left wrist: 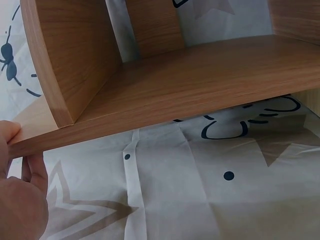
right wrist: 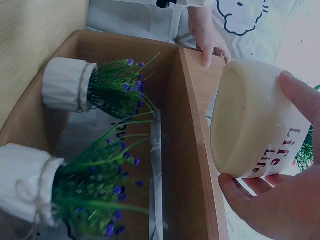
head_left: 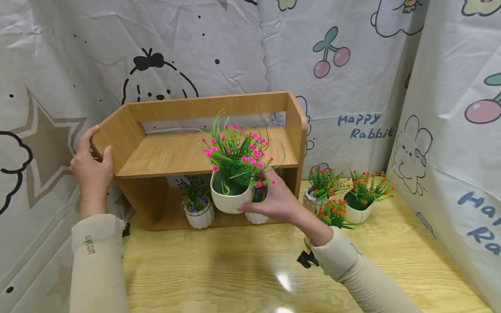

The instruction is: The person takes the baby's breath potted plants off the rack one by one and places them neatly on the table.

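Note:
My right hand [head_left: 279, 201] grips a cream pot [right wrist: 267, 120] of pink artificial flowers [head_left: 238, 152], raised in front of the wooden shelf [head_left: 168, 154]. In the right wrist view, fingers and thumb wrap the pot, which bears red "Life" lettering. My left hand [head_left: 93, 171] holds the shelf's left side panel by its edge; the left wrist view shows thumb and fingers on either side of the board [left wrist: 37, 122]. Two white pots with blue-purple flowers, one at left [head_left: 198, 216] and one partly hidden behind my right hand [head_left: 258, 215], stand in the lower compartment.
Right of the shelf, several pots of orange-red flowers [head_left: 359, 208] stand on the light wooden table [head_left: 219, 269]; my right forearm partly hides one. Printed cloth [head_left: 235, 52] hangs behind and at both sides. A black clip-like object [head_left: 307, 259] shows beside the right wrist.

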A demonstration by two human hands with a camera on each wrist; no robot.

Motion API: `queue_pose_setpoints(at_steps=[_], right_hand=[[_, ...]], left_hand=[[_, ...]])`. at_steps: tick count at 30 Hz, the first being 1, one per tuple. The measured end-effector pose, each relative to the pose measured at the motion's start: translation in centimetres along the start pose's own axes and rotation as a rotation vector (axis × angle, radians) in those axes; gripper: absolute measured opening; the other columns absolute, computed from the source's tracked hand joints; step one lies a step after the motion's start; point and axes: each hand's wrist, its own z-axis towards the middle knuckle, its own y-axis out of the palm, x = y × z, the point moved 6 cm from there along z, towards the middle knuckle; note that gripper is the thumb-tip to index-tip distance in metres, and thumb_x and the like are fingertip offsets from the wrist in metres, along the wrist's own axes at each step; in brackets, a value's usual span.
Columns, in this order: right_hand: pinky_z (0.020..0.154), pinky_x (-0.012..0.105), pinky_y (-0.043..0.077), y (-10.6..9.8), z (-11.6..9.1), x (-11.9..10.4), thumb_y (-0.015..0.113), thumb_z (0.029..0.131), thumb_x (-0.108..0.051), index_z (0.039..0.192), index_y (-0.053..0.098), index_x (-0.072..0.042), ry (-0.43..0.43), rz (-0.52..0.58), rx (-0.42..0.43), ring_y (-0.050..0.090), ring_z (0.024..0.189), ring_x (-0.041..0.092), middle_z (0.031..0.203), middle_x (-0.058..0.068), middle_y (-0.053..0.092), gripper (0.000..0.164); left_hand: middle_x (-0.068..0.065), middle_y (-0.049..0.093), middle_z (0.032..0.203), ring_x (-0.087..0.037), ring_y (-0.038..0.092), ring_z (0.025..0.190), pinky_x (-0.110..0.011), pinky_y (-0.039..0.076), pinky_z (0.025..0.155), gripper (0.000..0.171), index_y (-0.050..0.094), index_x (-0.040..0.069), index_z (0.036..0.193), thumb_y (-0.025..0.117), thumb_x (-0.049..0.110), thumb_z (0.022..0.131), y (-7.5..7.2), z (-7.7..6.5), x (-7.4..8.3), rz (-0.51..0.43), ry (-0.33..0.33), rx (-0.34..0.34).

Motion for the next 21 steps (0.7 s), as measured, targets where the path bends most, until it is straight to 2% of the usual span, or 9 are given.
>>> queue_pose_setpoints(at_steps=[4,9,14,17,21], right_hand=[[0.113,0.054,0.042,-1.3,-1.8,0.8,0.097,0.071,-0.027,0.158,0.036,-0.02,-0.002,0.018,0.016,0.05,0.14,0.028,0.152,0.005,0.051,0.107],[0.111,0.058,0.042,-3.0,-4.5,2.4,0.095,0.073,-0.033,0.155,0.04,-0.017,0.087,-0.02,0.036,0.05,0.139,0.032,0.15,0.007,0.052,0.1],[0.107,0.06,0.045,-4.7,-8.1,4.5,0.091,0.076,-0.042,0.153,0.038,-0.003,0.236,-0.102,0.065,0.053,0.135,0.041,0.148,0.021,0.053,0.101],[0.103,0.06,0.048,-5.8,-10.4,5.5,0.091,0.077,-0.042,0.145,0.045,0.003,0.323,-0.11,0.09,0.057,0.13,0.043,0.14,0.024,0.059,0.094],[0.101,0.058,0.049,-7.2,-12.5,6.2,0.093,0.075,-0.037,0.137,0.055,-0.001,0.327,-0.106,0.143,0.06,0.126,0.038,0.133,0.018,0.065,0.081]], left_hand=[[-0.017,0.072,0.119,0.011,0.037,0.073,-0.02,0.03,0.073,0.053,0.054,0.04,0.149,0.064,0.022,0.1,0.0,0.0,0.0,-0.001,0.003,0.006],[-0.017,0.071,0.12,0.011,0.038,0.072,-0.017,0.03,0.069,0.054,0.053,0.04,0.149,0.063,0.022,0.1,0.0,0.0,-0.1,-0.003,-0.009,-0.002],[-0.019,0.072,0.114,0.014,0.036,0.072,-0.021,0.029,0.075,0.053,0.056,0.037,0.148,0.065,0.019,0.099,0.0,0.0,0.1,-0.009,0.018,0.017],[-0.021,0.071,0.11,0.015,0.035,0.072,-0.027,0.031,0.079,0.053,0.056,0.036,0.147,0.065,0.018,0.098,0.0,0.0,0.2,-0.016,0.03,0.024],[-0.021,0.07,0.108,0.016,0.034,0.072,-0.035,0.031,0.084,0.053,0.056,0.035,0.148,0.064,0.018,0.098,-0.1,0.0,0.2,-0.023,0.028,0.022]])
